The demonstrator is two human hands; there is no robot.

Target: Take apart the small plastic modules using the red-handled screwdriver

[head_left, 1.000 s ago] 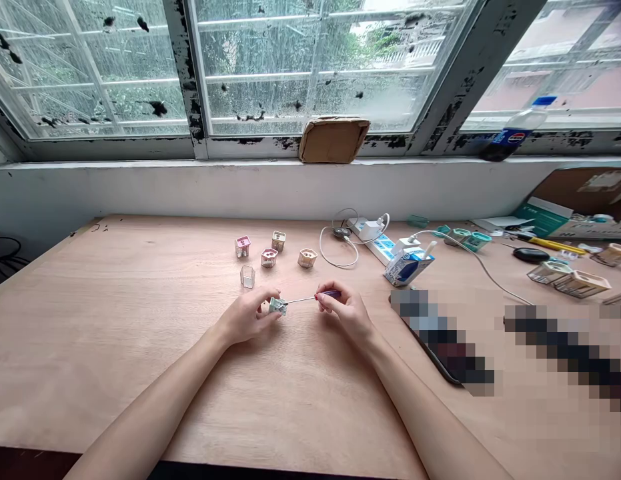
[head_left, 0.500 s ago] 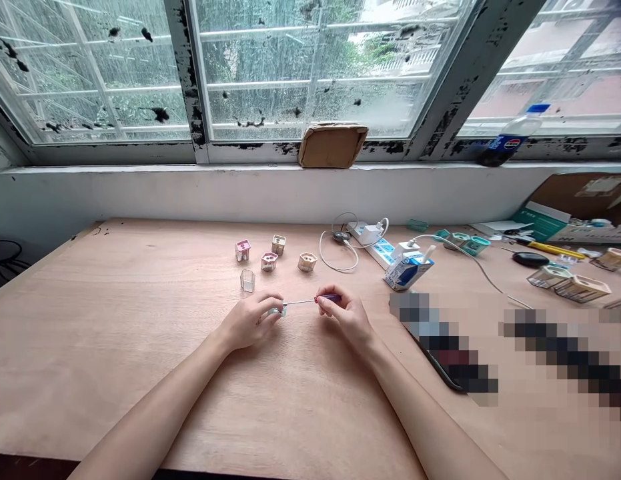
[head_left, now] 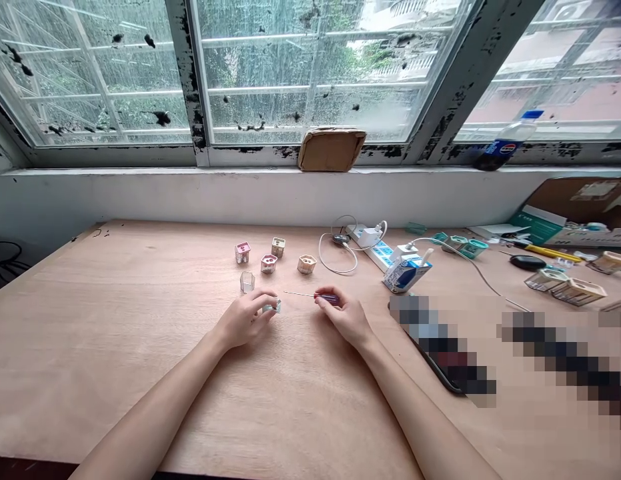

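Note:
My left hand [head_left: 246, 319] is closed around a small clear, teal-tinted piece [head_left: 275, 306], most of it hidden behind the fingers. In my right hand [head_left: 344, 313] is a screwdriver [head_left: 327, 299] with a dark red and purple handle. Its thin shaft points left, and the tip is apart from the teal piece. Just beyond my left hand stands a clear empty plastic case [head_left: 247, 282]. Farther back are small cases with pink tops [head_left: 243, 252], [head_left: 269, 263], a beige-topped case [head_left: 278, 247] and a light orange one [head_left: 307, 264].
To the right lie a power strip [head_left: 373, 248] with chargers and cables, a blue-white carton [head_left: 407, 273] and a pixelated phone-like object [head_left: 440, 347]. Farther right are more cases [head_left: 577, 291], a black mouse [head_left: 527, 262] and an open box [head_left: 565, 227]. A bottle [head_left: 505, 147] leans on the sill.
The screwdriver's tip has come away from the teal piece. My left hand has shifted slightly left with the piece, while my right hand has hardly moved.

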